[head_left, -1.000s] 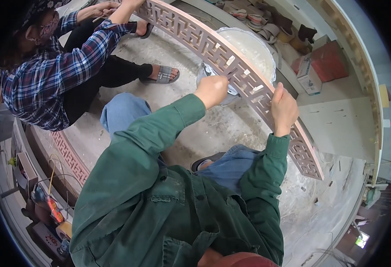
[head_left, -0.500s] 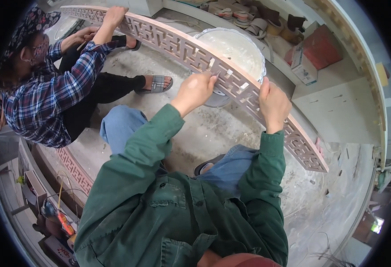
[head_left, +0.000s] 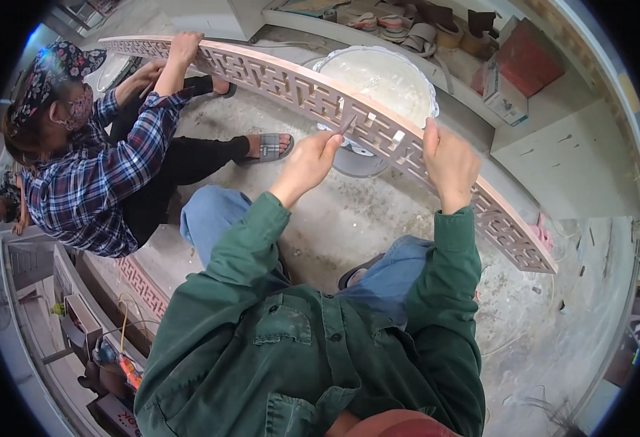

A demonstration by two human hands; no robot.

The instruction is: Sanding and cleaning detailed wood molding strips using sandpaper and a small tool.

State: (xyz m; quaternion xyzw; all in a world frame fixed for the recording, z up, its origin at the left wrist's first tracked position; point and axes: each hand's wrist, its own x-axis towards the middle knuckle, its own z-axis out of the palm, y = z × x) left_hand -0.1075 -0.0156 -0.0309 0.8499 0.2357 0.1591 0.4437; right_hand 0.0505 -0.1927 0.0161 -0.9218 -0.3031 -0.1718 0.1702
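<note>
A long, pinkish-brown strip panel with a cut-out lattice pattern slants across in front of me, from far left to near right. My right hand grips its upper edge, thumb on top, right of the middle. Between the thumb and fingers of my left hand is a thin, dark, stick-like tool, its tip at the lattice openings. What kind of tool it is, I cannot make out. A white, scalloped-rim round top lies behind the panel, partly hidden by it.
At left a co-worker in a plaid shirt sits with one hand on the panel's edge. Shoes and a red box lie on a shelf at the back. Another lattice strip and an orange-handled tool are at lower left.
My left hand has drawn back a little toward me, and more of the thin tool shows. My right hand keeps its grip. The whole view has shifted slightly.
</note>
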